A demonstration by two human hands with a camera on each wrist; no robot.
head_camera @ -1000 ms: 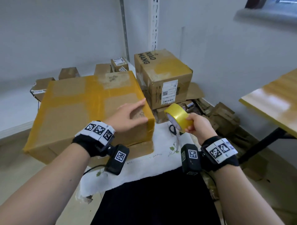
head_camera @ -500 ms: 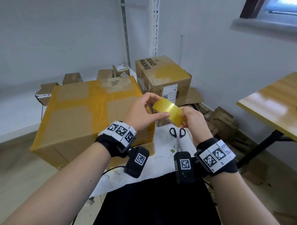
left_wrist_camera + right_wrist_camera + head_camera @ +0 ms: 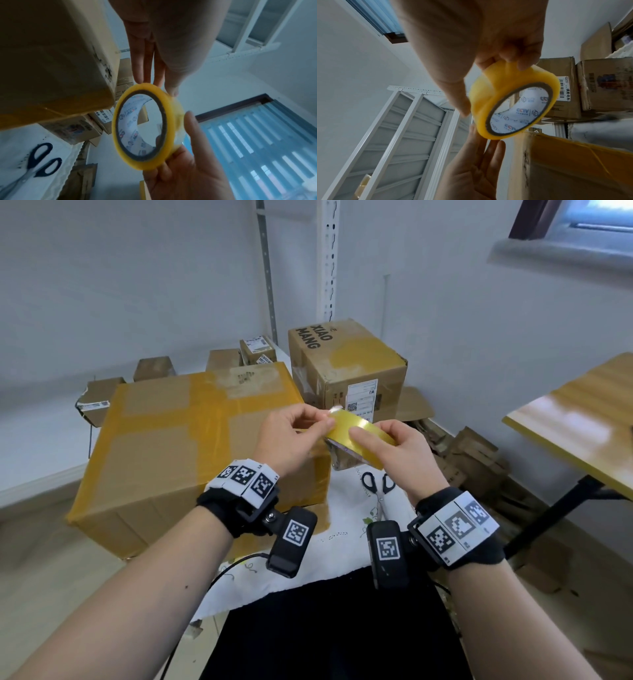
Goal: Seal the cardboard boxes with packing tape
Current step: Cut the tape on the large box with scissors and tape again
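Gripping tape roll [image 3: 363, 429], right hand [image 3: 400, 453], fingertips hidden

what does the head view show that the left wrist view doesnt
Only the head view shows the top of the large taped box, the XIAO MANG box, the wooden table and both wrist bands.

Only the left wrist view shows through the printed core of the tape roll, and the window blinds.

Both show the left hand at the roll's end, the right hand gripping the roll, and the scissors on the white cloth.
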